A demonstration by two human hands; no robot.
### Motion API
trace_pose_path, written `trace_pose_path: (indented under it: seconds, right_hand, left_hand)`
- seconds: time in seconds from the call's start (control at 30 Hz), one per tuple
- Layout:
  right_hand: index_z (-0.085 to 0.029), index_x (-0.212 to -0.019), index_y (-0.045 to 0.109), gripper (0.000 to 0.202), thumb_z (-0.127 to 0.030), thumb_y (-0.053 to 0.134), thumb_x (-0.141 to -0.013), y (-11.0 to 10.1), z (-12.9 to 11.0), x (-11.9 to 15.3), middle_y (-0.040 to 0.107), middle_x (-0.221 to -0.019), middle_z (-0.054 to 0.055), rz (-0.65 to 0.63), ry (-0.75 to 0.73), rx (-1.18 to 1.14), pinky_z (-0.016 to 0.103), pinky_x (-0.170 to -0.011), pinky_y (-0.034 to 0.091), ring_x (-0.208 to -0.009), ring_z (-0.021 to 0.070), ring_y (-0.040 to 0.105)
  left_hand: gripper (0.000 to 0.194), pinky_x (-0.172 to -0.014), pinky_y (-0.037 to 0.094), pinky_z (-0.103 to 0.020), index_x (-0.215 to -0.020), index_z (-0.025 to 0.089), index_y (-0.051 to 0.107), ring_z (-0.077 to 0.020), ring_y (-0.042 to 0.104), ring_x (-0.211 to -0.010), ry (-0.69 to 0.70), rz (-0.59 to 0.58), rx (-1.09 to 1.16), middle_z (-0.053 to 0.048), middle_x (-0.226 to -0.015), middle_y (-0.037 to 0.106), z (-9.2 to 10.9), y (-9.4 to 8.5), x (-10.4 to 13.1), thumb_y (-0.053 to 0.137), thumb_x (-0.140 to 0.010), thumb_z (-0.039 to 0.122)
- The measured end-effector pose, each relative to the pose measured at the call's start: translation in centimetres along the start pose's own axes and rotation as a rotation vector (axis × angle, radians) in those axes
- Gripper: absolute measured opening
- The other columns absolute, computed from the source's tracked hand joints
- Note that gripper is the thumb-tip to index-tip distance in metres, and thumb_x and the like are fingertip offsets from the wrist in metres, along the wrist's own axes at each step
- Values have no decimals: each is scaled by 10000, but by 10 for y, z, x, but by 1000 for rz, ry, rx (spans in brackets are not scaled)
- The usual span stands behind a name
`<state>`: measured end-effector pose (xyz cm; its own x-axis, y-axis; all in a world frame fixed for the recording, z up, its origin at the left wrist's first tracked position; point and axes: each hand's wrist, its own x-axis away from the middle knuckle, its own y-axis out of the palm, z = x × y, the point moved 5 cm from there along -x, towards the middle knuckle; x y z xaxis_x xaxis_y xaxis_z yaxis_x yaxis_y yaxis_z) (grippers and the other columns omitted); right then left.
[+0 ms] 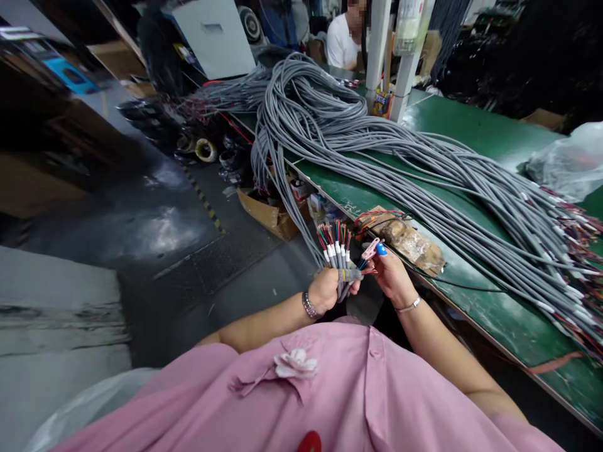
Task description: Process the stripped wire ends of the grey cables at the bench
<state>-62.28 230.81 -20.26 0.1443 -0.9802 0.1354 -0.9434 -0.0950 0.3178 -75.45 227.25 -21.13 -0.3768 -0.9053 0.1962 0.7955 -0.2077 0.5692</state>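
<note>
The left hand (325,290) was clamped in a fist around a bunch of grey cables (340,267), held upright just off the near edge of the green desk (475,129), above the dark floor (155,226). From the top of the fist the stripped cable ends fanned out, each with a white sleeve and thin red, green and black wires (332,235) pointing upward. A wristwatch (309,306) sat on the left wrist.

The right hand (391,276) was close beside the left, nearly touching it, its fingers pinched together on a few of the thin coloured wires that stuck out sideways from the bunch. One fingertip wore a blue cap (381,249), and a small pinkish piece (370,250) showed just beside it; what that piece was could not be told. A thin bracelet (409,306) circled the right wrist.

On the desk, a large heap of long grey cables (377,144) ran from the far left edge toward the right edge, where their stripped ends with coloured wires lay spread. Near the desk's front edge, just beyond the hands, lay a crumpled clear plastic bag (412,242) with brownish contents. A cardboard box (268,216) stood on the floor below the desk's edge. Another person in a white shirt (342,44) sat at the far end.
</note>
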Motion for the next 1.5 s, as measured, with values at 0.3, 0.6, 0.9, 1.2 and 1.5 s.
trace_pose_path:
  seconds: [0.3,0.6,0.9,1.2,1.5]
  right_hand:
    - [-214,-770,595,595,-785,429,-763,2,5,-2,582,-660,24,130,-118,131,295,-530,426,-558,150,503]
    - [-215,-801,626,540,-742,609,-681,11,5,-10,590,-611,26,59,-40,-10,307,-528,455,-616,188,575]
    - [-196,-759,623,439,-635,617,-763,11,12,-11,626,-666,-2,44,47,-379,254,-512,448,-537,115,525]
    - [-201,-859,644,512,-696,552,-768,8,17,0,680,-859,39,-130,135,-439,254,-555,504,-651,129,587]
    - [-188,-821,657,271,-459,662,-809,13,0,6,659,-771,2,-21,11,-361,206,-552,477,-609,91,543]
  left_hand:
    - [196,-461,396,-229,-572,115,615,-98,504,-429,-6,-53,2,-29,-502,574,1,1,-8,670,-668,277]
    - [234,-459,398,-221,-580,105,616,-91,506,-424,-34,-32,11,-31,-493,574,-4,-2,-12,696,-661,309]
    - [238,-445,417,-229,-597,103,613,-101,506,-411,-51,-8,15,-33,-484,579,-5,-4,-10,730,-609,310]
    - [231,-452,422,-232,-583,101,620,-110,522,-428,21,-27,-28,-37,-500,588,-2,-3,4,711,-666,297]
    - [236,-456,406,-222,-611,108,629,-101,522,-440,97,49,12,-27,-512,593,6,2,9,718,-675,317]
